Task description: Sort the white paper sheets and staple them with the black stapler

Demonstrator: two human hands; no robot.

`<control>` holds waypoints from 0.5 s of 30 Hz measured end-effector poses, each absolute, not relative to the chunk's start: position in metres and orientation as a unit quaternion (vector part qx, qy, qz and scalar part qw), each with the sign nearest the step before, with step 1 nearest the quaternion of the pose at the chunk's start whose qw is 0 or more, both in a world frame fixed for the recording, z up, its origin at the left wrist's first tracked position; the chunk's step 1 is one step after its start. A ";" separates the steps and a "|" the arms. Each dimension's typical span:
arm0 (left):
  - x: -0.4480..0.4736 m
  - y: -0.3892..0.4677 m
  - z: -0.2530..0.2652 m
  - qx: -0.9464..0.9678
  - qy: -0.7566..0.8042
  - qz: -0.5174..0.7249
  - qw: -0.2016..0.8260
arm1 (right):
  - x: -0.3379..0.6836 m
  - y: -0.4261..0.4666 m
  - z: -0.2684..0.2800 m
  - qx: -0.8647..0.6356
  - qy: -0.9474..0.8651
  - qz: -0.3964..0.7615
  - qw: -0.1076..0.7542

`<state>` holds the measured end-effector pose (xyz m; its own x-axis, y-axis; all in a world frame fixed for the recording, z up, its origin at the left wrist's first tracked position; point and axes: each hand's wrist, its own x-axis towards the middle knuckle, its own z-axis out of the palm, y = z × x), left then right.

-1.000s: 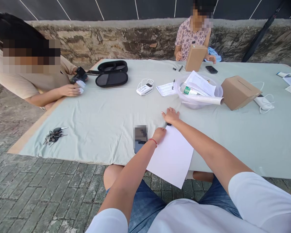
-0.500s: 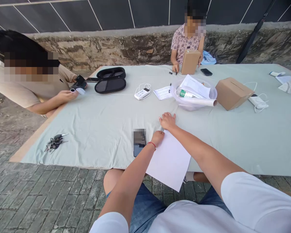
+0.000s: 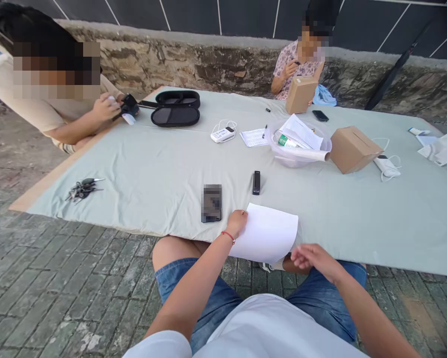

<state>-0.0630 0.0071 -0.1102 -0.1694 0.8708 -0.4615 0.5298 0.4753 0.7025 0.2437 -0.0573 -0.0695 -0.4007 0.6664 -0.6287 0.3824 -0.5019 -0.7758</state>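
My left hand (image 3: 238, 222) is closed on the left edge of a white sheet of paper (image 3: 267, 231), which bends over the table's front edge above my lap. To the right of the sheet's lower corner, my right hand (image 3: 316, 258) hovers over my thigh, apart from the paper. It holds nothing and its fingers are loosely curled and apart. A small black stapler (image 3: 256, 183) lies on the cloth just beyond the sheet. Left of it lies a dark phone (image 3: 211, 204), its screen blurred out.
A clear plastic basin (image 3: 288, 160) holds papers, a bottle and a roll. Beside it stands a cardboard box (image 3: 354, 149). Keys (image 3: 83, 190), a black case (image 3: 175, 117) and a white corded device (image 3: 223, 134) lie leftward. Two people sit around the table, one holding another box (image 3: 301, 94).
My right hand has left the far end of the paper and come back toward me, lower right. The stapler is now uncovered. The sheet has turned and bends; my left hand still grips it.
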 end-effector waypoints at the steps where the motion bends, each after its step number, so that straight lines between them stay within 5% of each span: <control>1: -0.061 0.004 -0.111 0.462 0.746 0.201 0.436 | 0.259 -0.080 -0.080 -0.555 -0.451 0.695 0.071; 9: -0.055 0.001 -0.109 0.419 0.774 0.218 0.421 | 0.231 -0.128 -0.150 -0.536 -0.442 0.659 0.288; 15: -0.054 0.000 -0.104 0.418 0.786 0.209 0.405 | 0.193 -0.111 -0.171 -0.504 -0.388 0.701 0.322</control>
